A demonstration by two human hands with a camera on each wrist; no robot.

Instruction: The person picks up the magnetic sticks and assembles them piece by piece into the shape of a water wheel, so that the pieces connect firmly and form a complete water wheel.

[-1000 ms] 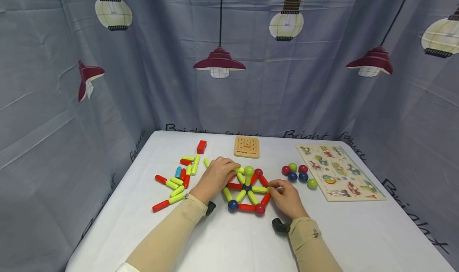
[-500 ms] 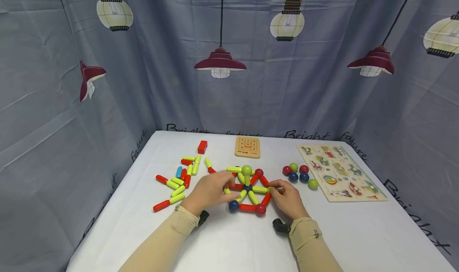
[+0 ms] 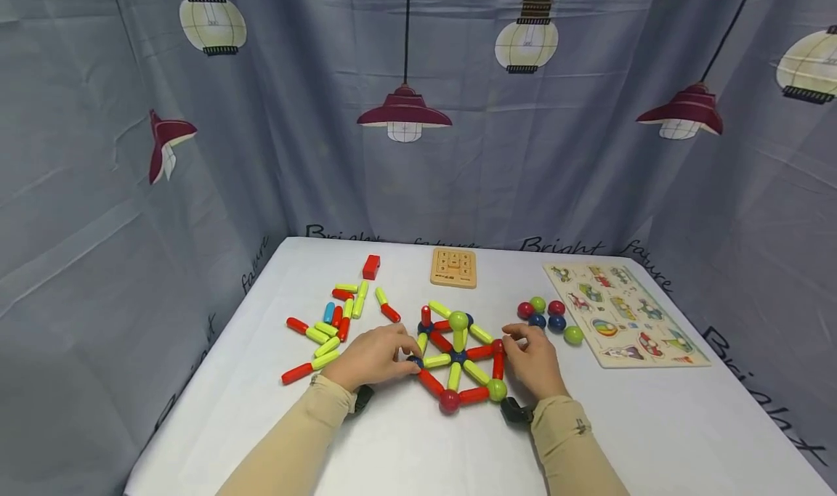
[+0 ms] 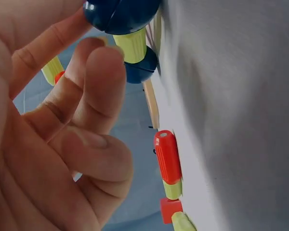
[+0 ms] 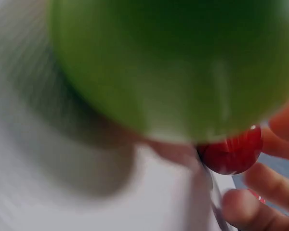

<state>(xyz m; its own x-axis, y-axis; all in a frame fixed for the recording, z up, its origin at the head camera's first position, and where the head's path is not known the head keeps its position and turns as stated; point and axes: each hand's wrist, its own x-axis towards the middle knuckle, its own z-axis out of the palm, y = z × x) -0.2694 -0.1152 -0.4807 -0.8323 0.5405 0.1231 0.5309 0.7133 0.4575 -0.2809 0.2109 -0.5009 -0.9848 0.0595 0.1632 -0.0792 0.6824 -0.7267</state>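
We read this as the middle of a build: a flat wheel of rods and balls [image 3: 460,356] lies on the white surface [image 3: 405,438] in front of the person, with both hands at its rim. Our left hand [image 3: 369,358] sits at the wheel's left edge, its fingers curled in a pinching grip on a dark blue ball [image 3: 416,360] at that corner. Our right hand [image 3: 535,358] is at the right edge, fingertips closing on a red ball [image 3: 499,346] where the spokes meet the rim. One spoke with a green ball [image 3: 458,320] on top stands up from the hub.

As we judge it, the next move calls for steadying or turning the whole frame without pulling a joint apart — both grips need to act together, lightly. More pieces are at hand: loose rods [image 3: 330,322] lie to the left, spare balls [image 3: 546,314] to the right near the picture puzzle board [image 3: 621,314].

The head view gives the layout but not the finger contact. The left wrist view shows that contact — thumb and finger [image 4: 98,82] against the blue ball [image 4: 118,14], a yellow rod below it. The right wrist view is mostly filled by a blurred green ball [image 5: 173,67], with the red ball [image 5: 231,151] and fingertips behind.
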